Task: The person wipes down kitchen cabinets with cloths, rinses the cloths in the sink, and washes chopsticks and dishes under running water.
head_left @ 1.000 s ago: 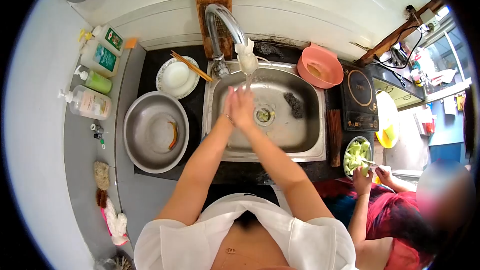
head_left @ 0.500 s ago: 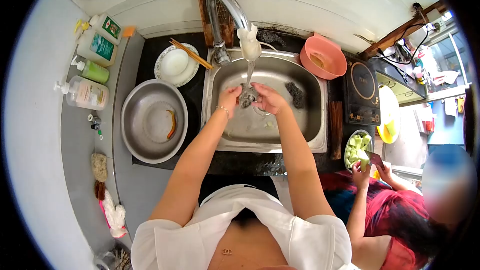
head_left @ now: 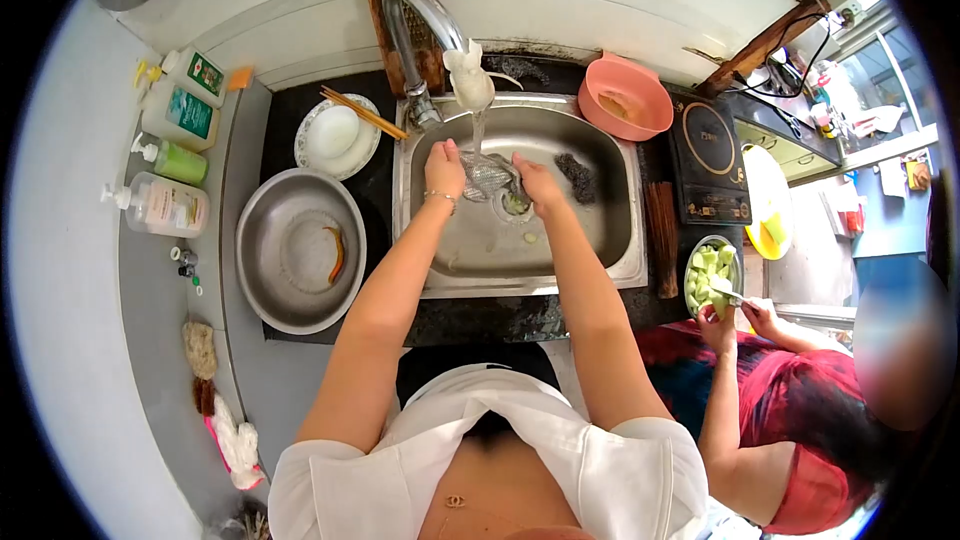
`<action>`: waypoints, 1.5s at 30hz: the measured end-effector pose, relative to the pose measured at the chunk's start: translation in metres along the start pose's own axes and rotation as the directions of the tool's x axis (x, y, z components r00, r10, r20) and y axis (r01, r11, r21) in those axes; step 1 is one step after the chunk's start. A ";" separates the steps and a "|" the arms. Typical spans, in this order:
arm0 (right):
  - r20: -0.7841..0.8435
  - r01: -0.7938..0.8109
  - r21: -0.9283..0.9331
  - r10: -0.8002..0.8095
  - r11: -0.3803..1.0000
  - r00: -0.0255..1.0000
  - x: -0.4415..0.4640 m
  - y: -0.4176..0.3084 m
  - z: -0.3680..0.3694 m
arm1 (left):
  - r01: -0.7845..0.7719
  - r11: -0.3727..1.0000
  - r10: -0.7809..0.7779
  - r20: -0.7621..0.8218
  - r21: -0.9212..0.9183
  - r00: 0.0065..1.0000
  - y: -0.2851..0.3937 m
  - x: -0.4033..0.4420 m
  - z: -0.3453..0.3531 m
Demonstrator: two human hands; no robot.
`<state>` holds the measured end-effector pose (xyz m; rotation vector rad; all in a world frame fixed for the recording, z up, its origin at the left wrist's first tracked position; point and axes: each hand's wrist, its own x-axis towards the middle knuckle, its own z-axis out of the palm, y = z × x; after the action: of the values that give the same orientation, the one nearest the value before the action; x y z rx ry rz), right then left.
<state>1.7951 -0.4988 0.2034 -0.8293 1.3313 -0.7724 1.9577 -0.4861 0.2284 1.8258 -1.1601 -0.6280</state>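
Over the steel sink [head_left: 450, 250], my left hand [head_left: 445, 172] and my right hand [head_left: 538, 183] grip opposite ends of a grey mesh cloth [head_left: 486, 176]. The cloth is spread between them under water running from the faucet [head_left: 425, 8], whose spout is wrapped in white cloth. Both hands are closed on its edges, and some fingertips are hidden. Just below the mesh is the drain [head_left: 515, 206], with greenish bits in it. A dark wiry scouring pad [head_left: 575, 178] lies at the sink's right side.
Left of the sink are a metal basin [head_left: 262, 270] holding a chili-like piece, stacked dishes [head_left: 310, 120] and chopsticks [head_left: 365, 112]. To the right stand a pink basin [head_left: 640, 80], an induction cooker [head_left: 708, 150] and a stick bundle [head_left: 661, 240]. A co-worker's hands [head_left: 715, 328] cut green vegetable over a bowl.
The grey mesh cloth was bunched up between my hands and is now spread out. My hands have moved farther apart. The view has shifted slightly.
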 end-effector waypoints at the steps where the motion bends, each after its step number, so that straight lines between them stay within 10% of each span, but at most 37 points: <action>1: 0.085 -0.059 0.109 0.050 0.992 0.995 0.004 0.004 -0.001 | 0.038 0.999 -0.038 0.011 -0.038 0.999 -0.003 0.003 0.002; 3: 0.264 -0.199 0.305 0.118 0.931 0.957 0.004 0.006 0.000 | 0.259 0.922 -0.252 0.061 -0.288 0.966 -0.006 0.008 0.005; 5: 0.422 -0.220 0.322 0.068 0.921 0.904 -0.006 0.002 -0.002 | 0.547 0.561 -0.529 0.240 -0.621 0.814 -0.004 0.014 0.007; 8: 0.448 -0.139 0.323 -0.022 0.936 0.894 -0.023 -0.004 0.004 | 0.708 0.119 -0.225 0.676 -0.696 0.702 0.002 0.017 -0.012; 16: 0.399 -0.126 0.308 -0.008 0.943 0.917 -0.010 -0.008 -0.007 | 0.629 0.460 -0.227 0.602 -0.627 0.765 -0.027 0.033 -0.023; 22: 0.344 -0.142 0.344 0.016 0.928 0.939 -0.005 -0.011 0.014 | 0.756 0.449 -0.583 0.485 -0.476 0.652 -0.023 0.038 -0.029; 32: 0.346 -0.325 0.532 0.150 0.782 0.926 -0.020 -0.059 0.083 | 0.838 0.467 -0.361 0.805 -0.281 0.471 -0.059 0.121 -0.027; 37: 0.207 -0.321 0.576 0.246 0.751 0.947 -0.028 -0.066 0.082 | 0.846 0.440 -0.431 0.756 -0.301 0.493 -0.035 0.130 -0.040; 39: 0.217 -0.294 0.659 0.200 0.693 0.956 -0.033 -0.066 0.071 | 0.712 0.523 -0.328 0.660 -0.469 0.676 -0.049 0.114 -0.026; 41: 0.158 -0.251 0.710 0.198 0.658 0.967 -0.040 -0.068 0.063 | 0.710 0.450 -0.236 0.694 -0.542 0.680 -0.021 0.051 -0.030; 44: 0.013 -0.137 0.537 0.154 0.832 0.988 -0.055 -0.059 0.052 | 0.846 -0.043 -0.304 0.813 -0.532 0.496 0.009 -0.030 -0.026; 45: -0.025 0.239 0.335 -0.245 0.911 0.969 -0.021 -0.014 0.057 | 0.805 -0.285 -0.388 0.831 -0.520 0.400 0.006 -0.039 -0.019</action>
<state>1.8494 -0.4839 0.2290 -0.7302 1.0501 -1.1507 1.9525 -0.4446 0.2421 0.8684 0.4733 -1.8935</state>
